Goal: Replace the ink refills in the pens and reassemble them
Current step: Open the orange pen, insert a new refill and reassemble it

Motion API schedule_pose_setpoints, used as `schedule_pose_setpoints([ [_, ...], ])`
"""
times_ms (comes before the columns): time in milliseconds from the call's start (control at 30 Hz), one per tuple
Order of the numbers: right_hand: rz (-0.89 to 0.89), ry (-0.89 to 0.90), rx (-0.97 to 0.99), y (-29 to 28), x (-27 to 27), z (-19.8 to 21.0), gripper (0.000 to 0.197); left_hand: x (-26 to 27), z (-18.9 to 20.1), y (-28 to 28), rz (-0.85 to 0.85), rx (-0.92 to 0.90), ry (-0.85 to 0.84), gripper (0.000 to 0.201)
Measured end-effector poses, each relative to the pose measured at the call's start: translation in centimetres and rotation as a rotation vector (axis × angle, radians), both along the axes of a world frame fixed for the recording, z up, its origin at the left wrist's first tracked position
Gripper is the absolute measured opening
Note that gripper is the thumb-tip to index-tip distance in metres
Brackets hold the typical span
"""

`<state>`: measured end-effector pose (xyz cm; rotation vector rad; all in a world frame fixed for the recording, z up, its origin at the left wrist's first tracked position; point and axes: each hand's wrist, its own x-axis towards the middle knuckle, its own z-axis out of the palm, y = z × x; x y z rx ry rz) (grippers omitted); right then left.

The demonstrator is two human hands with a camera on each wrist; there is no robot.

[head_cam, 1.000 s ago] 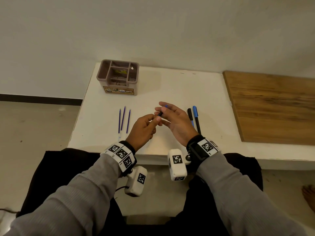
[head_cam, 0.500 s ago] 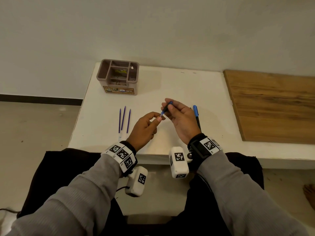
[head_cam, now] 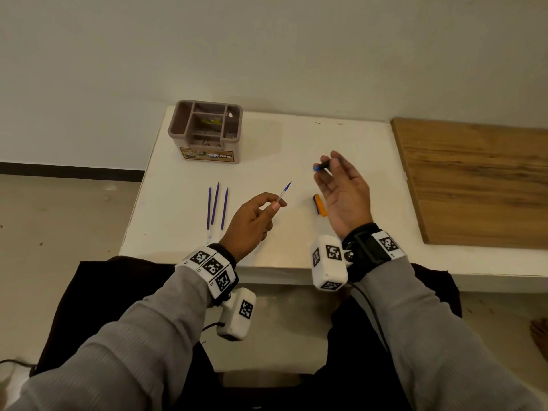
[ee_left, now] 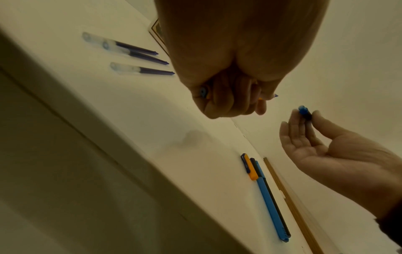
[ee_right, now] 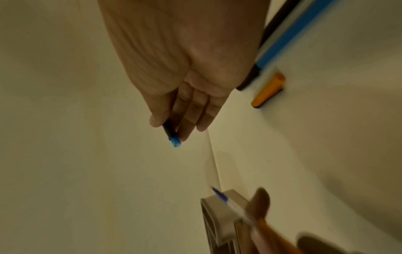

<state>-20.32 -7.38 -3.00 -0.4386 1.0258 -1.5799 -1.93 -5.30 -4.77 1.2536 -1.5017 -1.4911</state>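
My left hand [head_cam: 274, 204] grips an orange pen barrel [ee_right: 267, 229] with its refill [head_cam: 284, 191] sticking out, blue tip up and to the right. To its right, my right hand [head_cam: 326, 168] is raised palm-up above the table and pinches the short black-and-blue tip section [head_cam: 321, 166] between thumb and fingers; it shows again [ee_right: 172, 135] in the right wrist view. Three spare blue refills [head_cam: 216, 207] lie side by side left of the left hand. An orange cap [head_cam: 319, 204] lies on the white table [head_cam: 267, 143] below the right hand.
A blue pen [ee_left: 272, 202] and a black pen [ee_left: 280, 213] lie together beside the orange cap [ee_left: 249, 166], hidden under my right hand in the head view. A brown compartment organizer [head_cam: 207, 132] stands at the back left. A wooden board [head_cam: 474, 185] adjoins the table's right side.
The hands, joined on the pen a second ago, have drawn apart. The right hand moved right and away with the tip section, baring the refill in the left hand's barrel.
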Motion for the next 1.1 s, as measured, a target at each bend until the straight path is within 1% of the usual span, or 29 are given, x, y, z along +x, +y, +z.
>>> schedule_pose_setpoints([
  [33, -0.026, 0.052, 0.03, -0.1, -0.7, 0.1, 0.014, 0.1, 0.0, 0.0, 0.006, 0.002, 0.002, 0.024],
  [100, -0.027, 0.254, 0.123, -0.1, -2.4, 0.1, 0.022, 0.2, -0.1, -0.1, 0.01, 0.004, 0.004, 0.023],
  [133, 0.001, 0.377, 0.165, 0.0, -3.2, -0.1, 0.026, 0.2, -0.1, -0.1, 0.011, 0.004, 0.005, 0.023],
  [200, 0.075, 0.608, 0.214, 0.3, -4.1, -0.7, 0.026, 0.1, -0.2, -0.2, 0.014, 0.004, 0.001, 0.023],
  [300, 0.134, 0.834, 0.23, 0.3, -4.2, -1.5, 0.024, 0.1, -0.3, -0.2, 0.022, 0.001, -0.003, 0.023],
  [533, 0.315, 1.152, 0.338, -0.9, -2.2, -4.2, 0.022, 0.2, -0.5, -0.1, 0.032, -0.005, -0.01, 0.023],
  [633, 0.322, 1.208, 0.408, -1.3, -1.5, -5.0, 0.023, 0.2, -0.7, 0.0, 0.037, -0.005, -0.012, 0.023],
  [767, 0.313, 1.322, 0.439, -1.1, -1.1, -5.0, 0.027, 0.1, -0.9, 0.0, 0.039, 0.003, -0.011, 0.023],
  [833, 0.276, 1.355, 0.404, -0.8, -0.9, -4.5, 0.022, 0.1, -1.0, -0.1, 0.042, 0.008, -0.006, 0.023],
  [867, 0.258, 1.339, 0.357, -0.7, -0.7, -4.1, 0.016, 0.0, -1.0, -0.1, 0.04, 0.009, -0.004, 0.022],
  [900, 0.257, 1.268, 0.292, -0.5, -0.3, -3.7, 0.012, 0.0, -1.0, -0.1, 0.037, 0.008, -0.004, 0.022],
  [933, 0.281, 1.153, 0.24, -0.3, 0.2, -3.2, 0.014, 0.0, -1.0, -0.1, 0.034, 0.005, -0.006, 0.023],
  [1000, 0.382, 0.911, 0.198, 0.3, 1.3, -2.2, 0.019, 0.0, -1.0, -0.1, 0.029, 0.001, -0.009, 0.023],
  [1033, 0.423, 0.828, 0.196, 0.6, 1.8, -1.8, 0.018, 0.0, -1.1, -0.1, 0.029, 0.004, -0.008, 0.022],
  [1100, 0.453, 0.736, 0.192, 1.0, 2.5, -1.7, 0.015, -0.1, -1.3, -0.2, 0.032, 0.016, 0.0, 0.019],
])
